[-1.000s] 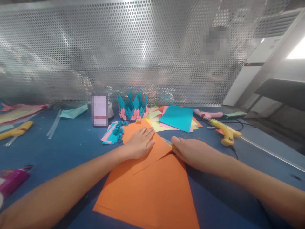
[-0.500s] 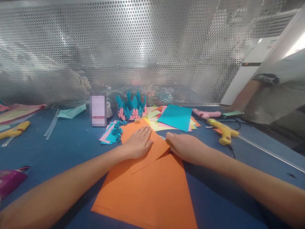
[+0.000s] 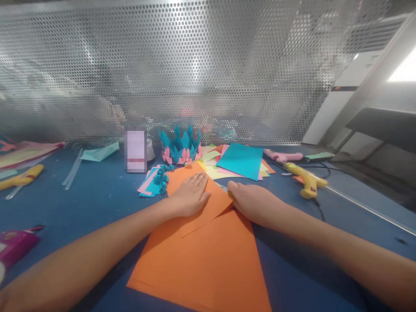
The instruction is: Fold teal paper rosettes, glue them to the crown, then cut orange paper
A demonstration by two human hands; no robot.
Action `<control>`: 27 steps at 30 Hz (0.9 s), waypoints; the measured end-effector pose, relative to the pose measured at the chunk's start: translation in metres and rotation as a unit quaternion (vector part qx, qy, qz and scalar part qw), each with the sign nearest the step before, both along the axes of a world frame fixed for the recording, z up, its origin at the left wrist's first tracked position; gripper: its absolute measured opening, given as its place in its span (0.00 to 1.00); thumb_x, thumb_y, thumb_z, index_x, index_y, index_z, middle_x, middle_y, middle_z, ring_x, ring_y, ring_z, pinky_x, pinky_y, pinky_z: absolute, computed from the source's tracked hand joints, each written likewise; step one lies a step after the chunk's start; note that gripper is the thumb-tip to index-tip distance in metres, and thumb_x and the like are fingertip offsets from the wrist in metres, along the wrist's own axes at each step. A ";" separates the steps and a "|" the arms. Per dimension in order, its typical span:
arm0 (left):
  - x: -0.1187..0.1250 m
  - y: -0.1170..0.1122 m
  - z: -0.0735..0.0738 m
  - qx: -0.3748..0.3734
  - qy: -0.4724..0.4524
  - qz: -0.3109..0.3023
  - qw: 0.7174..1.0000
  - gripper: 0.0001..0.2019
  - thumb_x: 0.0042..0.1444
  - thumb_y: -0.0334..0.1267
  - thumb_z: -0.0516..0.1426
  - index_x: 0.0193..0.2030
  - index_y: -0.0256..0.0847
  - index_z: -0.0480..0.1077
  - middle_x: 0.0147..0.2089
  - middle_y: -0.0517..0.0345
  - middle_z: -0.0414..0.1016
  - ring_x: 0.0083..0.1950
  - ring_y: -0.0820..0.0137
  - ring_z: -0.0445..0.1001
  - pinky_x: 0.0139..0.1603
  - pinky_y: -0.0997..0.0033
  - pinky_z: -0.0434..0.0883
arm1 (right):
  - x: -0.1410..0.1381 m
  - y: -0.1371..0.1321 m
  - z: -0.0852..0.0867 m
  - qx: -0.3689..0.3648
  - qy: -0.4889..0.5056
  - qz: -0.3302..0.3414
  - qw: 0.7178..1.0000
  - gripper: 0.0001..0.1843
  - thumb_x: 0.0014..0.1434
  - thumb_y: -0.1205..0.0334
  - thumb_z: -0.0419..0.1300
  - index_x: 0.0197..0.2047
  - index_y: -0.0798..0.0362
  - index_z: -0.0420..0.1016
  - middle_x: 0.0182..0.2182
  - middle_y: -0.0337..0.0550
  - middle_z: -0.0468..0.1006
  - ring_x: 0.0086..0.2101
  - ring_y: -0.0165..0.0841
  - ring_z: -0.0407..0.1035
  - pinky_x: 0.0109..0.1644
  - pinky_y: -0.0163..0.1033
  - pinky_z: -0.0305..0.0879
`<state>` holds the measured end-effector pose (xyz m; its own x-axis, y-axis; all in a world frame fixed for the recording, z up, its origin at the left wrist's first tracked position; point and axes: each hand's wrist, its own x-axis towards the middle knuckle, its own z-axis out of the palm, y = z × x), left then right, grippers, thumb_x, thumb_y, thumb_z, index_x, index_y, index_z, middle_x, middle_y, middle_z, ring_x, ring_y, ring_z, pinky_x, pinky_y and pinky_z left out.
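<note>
Across the blue tabletop (image 3: 110,212), straight ahead of the body: orange paper (image 3: 208,268), wide and flat at the near end, doubled over at the far end into a pointed flap (image 3: 216,203). And on that flap, left hand (image 3: 190,197), palm down, fingers stretched flat, thumb angled away, apparently pressing. Over to the right corner of the flap, right hand (image 3: 251,201), curled tight around a slim tool (image 3: 222,187), mostly hidden; perhaps a cutter, going by the silvery end just past the thumb. Tip beside or under the edge? Cannot tell.

Delicate stuff here, probably a matter of working along the fold. Press firmly through the whole palm, near the edge but with fingertips well out of the tool's line. Hold the tool low, tight to the crease, in short, even strokes. Mind the dark gap beneath the right corner: loose layer, prone to snagging or tearing if pulled hard. Steady on the lower sheet too, to stop any skewing.

Beyond, near the far edge, blue paper crown (image 3: 180,145) and stacked coloured sheets (image 3: 242,160); farther right, yellow glue gun (image 3: 308,181), safely apart from the paper.
</note>
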<state>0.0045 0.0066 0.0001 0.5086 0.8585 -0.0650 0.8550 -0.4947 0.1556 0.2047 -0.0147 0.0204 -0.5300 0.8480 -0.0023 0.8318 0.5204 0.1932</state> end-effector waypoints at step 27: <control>-0.001 0.001 -0.005 0.023 -0.024 -0.011 0.999 0.31 0.63 0.45 0.35 0.66 0.25 0.45 0.70 0.40 0.40 0.70 0.60 0.39 0.67 0.58 0.43 | -0.009 0.019 0.006 -0.013 -0.016 0.019 1.000 0.11 0.55 0.73 0.50 0.43 0.58 0.63 0.31 0.50 0.76 0.33 0.37 0.74 0.27 0.33 0.56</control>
